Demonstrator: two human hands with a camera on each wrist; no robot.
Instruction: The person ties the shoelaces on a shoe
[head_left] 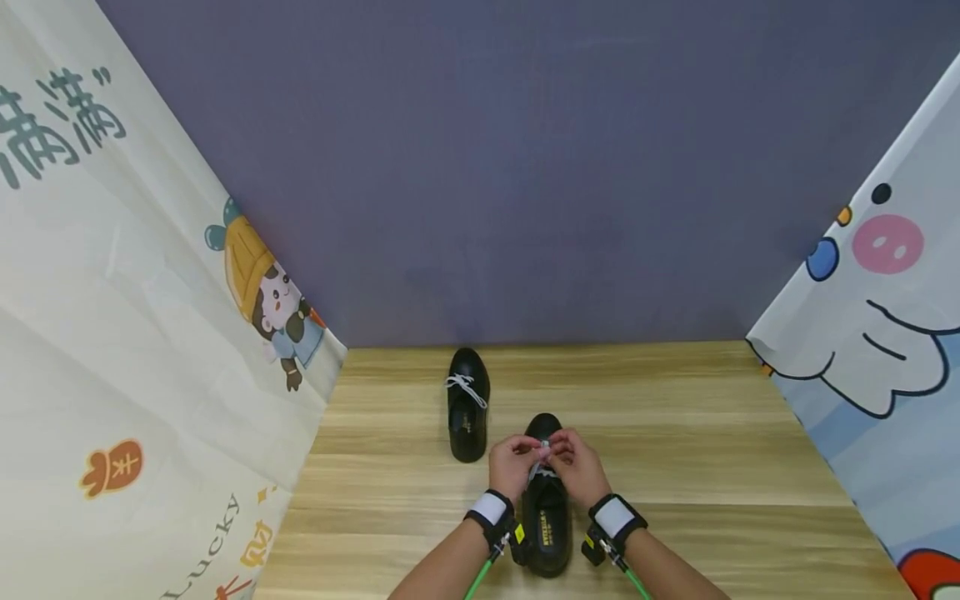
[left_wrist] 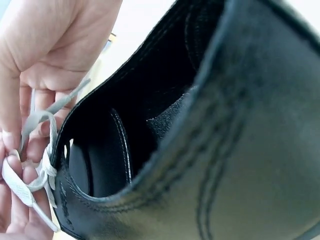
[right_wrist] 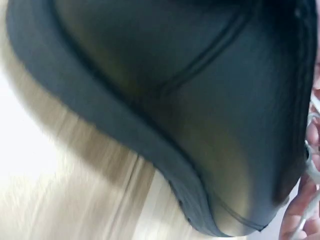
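Note:
A black shoe (head_left: 547, 558) stands on the wooden surface between the forearms, toe pointing away. Above its lacing my left hand (head_left: 512, 468) and right hand (head_left: 583, 473) meet, fingertips nearly touching. White shoelace (left_wrist: 31, 187) runs looped between the fingers in the left wrist view, knotted against the shoe's opening. My left hand pinches part of the lace, and the right hand pinches it from the other side. In the right wrist view the shoe's side fills most of the picture, with fingertips and lace (right_wrist: 314, 175) only at the right edge.
Farther off to the left stands a second black shoe (head_left: 467, 433), its white lace tied in a bow. A dark grey-blue panel (head_left: 525, 183) rises behind the wood-grain surface (head_left: 675, 433). Printed white sheets flank it, one on the left (head_left: 150, 333) and one on the right (head_left: 915, 350).

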